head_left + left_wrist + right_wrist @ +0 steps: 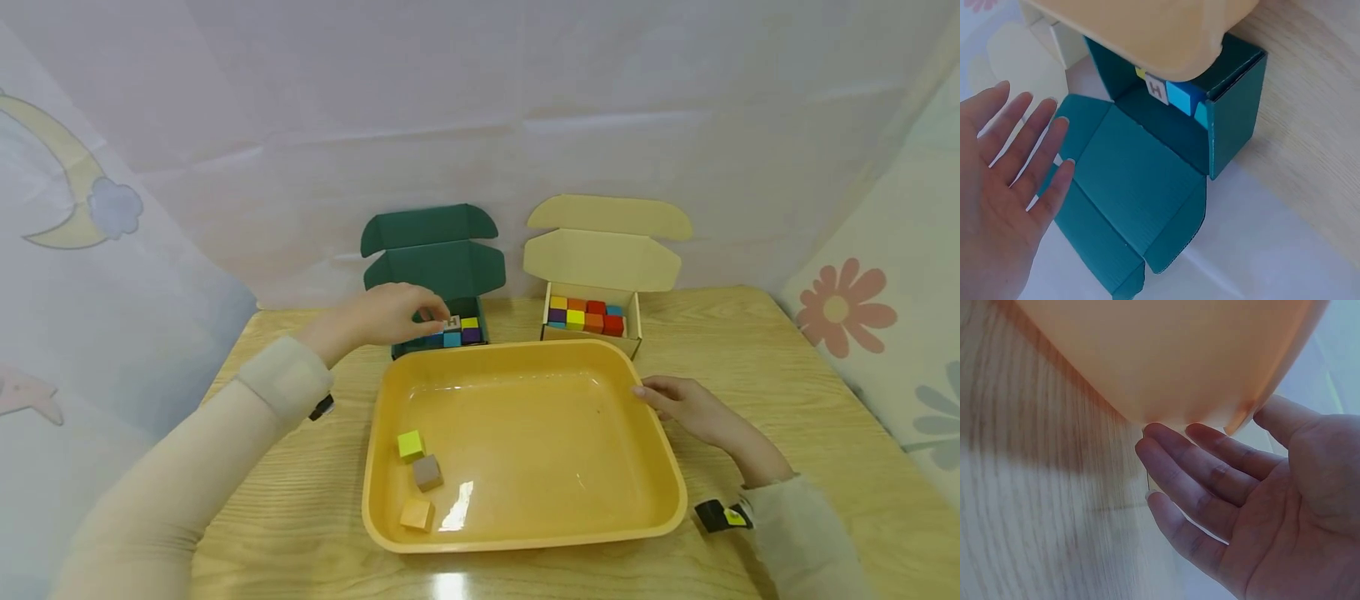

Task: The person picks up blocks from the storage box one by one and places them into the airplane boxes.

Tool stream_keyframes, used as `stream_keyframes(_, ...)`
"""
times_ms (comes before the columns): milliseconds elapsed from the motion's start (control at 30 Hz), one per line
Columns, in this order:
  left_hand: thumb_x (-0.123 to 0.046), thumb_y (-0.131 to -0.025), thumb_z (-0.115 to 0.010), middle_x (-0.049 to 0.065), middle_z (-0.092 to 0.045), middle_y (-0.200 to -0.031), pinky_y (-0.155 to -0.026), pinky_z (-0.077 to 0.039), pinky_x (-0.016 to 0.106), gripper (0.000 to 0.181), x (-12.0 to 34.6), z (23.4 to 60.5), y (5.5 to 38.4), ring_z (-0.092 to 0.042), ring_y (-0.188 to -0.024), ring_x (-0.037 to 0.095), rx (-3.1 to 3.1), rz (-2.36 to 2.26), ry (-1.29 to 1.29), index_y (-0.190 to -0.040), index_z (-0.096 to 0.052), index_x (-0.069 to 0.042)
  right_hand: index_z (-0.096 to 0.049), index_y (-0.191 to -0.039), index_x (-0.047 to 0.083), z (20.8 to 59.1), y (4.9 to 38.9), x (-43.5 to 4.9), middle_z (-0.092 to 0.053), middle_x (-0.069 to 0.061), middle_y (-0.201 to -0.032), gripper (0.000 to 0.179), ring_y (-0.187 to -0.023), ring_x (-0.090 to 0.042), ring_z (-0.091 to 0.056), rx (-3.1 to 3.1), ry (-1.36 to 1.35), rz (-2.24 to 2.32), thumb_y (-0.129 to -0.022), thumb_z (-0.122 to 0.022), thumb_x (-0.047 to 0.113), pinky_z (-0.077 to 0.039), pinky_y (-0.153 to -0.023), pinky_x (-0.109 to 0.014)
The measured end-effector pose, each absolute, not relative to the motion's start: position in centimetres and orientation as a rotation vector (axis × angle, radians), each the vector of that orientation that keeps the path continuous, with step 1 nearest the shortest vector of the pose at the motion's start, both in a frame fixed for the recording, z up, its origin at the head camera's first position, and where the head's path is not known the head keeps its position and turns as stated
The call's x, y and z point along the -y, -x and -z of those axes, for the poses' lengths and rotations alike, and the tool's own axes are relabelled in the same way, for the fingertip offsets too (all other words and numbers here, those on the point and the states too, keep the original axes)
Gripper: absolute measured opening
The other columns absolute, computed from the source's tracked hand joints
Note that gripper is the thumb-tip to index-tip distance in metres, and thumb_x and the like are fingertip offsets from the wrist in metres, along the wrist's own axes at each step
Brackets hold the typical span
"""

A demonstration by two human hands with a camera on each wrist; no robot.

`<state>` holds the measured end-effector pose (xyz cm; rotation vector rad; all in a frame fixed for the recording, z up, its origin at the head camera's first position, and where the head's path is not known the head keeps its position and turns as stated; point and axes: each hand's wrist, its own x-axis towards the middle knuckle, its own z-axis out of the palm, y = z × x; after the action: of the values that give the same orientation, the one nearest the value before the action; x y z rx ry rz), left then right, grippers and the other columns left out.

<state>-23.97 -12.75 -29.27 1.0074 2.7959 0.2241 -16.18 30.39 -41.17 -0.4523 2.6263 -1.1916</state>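
Note:
My left hand (390, 314) hovers over the green cardboard box (483, 327), fingers extended and holding nothing. In the left wrist view, the palm and spread fingers show beside the box's open lid (1141, 169). Inside that box sit several cubes, among them a pale one marked H (1157, 89) and a blue one (1183, 98). My right hand (693, 408) grips the right rim of a yellow plastic tray (540, 433), thumb on the edge and fingers beneath. In the tray's left part lie a yellow-green cube (410, 446), a brown cube (427, 472) and an orange-yellow cube (416, 514).
A cream cardboard box (632, 321) with its lid raised stands at the back right, holding several coloured cubes (585, 317). The tray's far rim is close to both boxes and hides part of the green one. A wooden table (292, 500) lies beneath; a cloth backdrop (450, 100) hangs behind.

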Motion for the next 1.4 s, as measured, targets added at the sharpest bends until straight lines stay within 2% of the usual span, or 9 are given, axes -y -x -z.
stream_keyframes(167,-0.031,-0.1,-0.061,-0.003,-0.067,-0.12,-0.09,-0.052,0.038,0.028,12.7,29.6,22.5,-0.063,-0.104,0.02,-2.746,-0.159,-1.06,-0.122,-0.069,-0.017,-0.054,-0.132,-0.012,41.2,16.1,-30.4,-0.06,-0.029,-0.126,0.049,-0.106,-0.038,-0.062,-2.633,0.445,1.18,-0.107,-0.048,0.029,-0.057,-0.081,-0.046)
stream_keyframes(433,-0.032,-0.099,-0.062,-0.003,-0.068,-0.119,-0.095,-0.05,0.039,0.028,11.8,30.1,20.7,-0.063,-0.108,0.019,-2.679,-0.028,-1.117,-0.122,-0.07,-0.017,-0.052,-0.133,-0.013,41.3,16.1,-30.5,-0.06,-0.03,-0.126,0.048,-0.108,-0.04,-0.062,-2.621,0.462,1.199,-0.107,-0.048,0.027,-0.057,-0.082,-0.047)
stream_keyframes(767,-0.028,-0.096,-0.068,-0.002,-0.071,-0.108,-0.088,-0.053,0.033,0.024,10.9,31.9,18.7,-0.065,-0.095,0.016,-2.565,0.081,-1.292,-0.115,-0.072,-0.015,-0.052,-0.132,-0.013,41.2,16.1,-30.5,-0.06,-0.03,-0.125,0.049,-0.107,-0.039,-0.063,-2.611,0.448,1.208,-0.106,-0.048,0.027,-0.057,-0.081,-0.046)
stream_keyframes(900,-0.026,-0.094,-0.07,-0.001,-0.07,-0.107,-0.086,-0.053,0.032,0.022,10.7,32.3,17.9,-0.063,-0.092,0.016,-2.529,0.096,-1.284,-0.114,-0.072,-0.015,-0.053,-0.132,-0.014,41.0,16.0,-30.4,-0.06,-0.03,-0.124,0.049,-0.106,-0.038,-0.063,-2.614,0.447,1.21,-0.106,-0.049,0.027,-0.057,-0.081,-0.046)
stream_keyframes(1167,-0.027,-0.092,-0.073,-0.005,-0.069,-0.112,-0.092,-0.051,0.033,0.023,10.8,33.0,16.8,-0.062,-0.097,0.015,-2.496,0.158,-1.219,-0.113,-0.072,-0.019,-0.053,-0.132,-0.013,40.8,16.1,-30.4,-0.06,-0.03,-0.125,0.049,-0.107,-0.039,-0.062,-2.625,0.446,1.203,-0.106,-0.049,0.028,-0.057,-0.082,-0.046)
stream_keyframes(1400,-0.024,-0.09,-0.074,-0.004,-0.07,-0.106,-0.089,-0.051,0.033,0.02,11.4,34.1,16.2,-0.061,-0.09,0.014,-2.476,0.138,-1.24,-0.109,-0.073,-0.017,-0.051,-0.134,-0.013,41.0,16.0,-30.4,-0.058,-0.032,-0.127,0.05,-0.104,-0.039,-0.064,-2.61,0.429,1.194,-0.107,-0.047,0.029,-0.056,-0.082,-0.048)
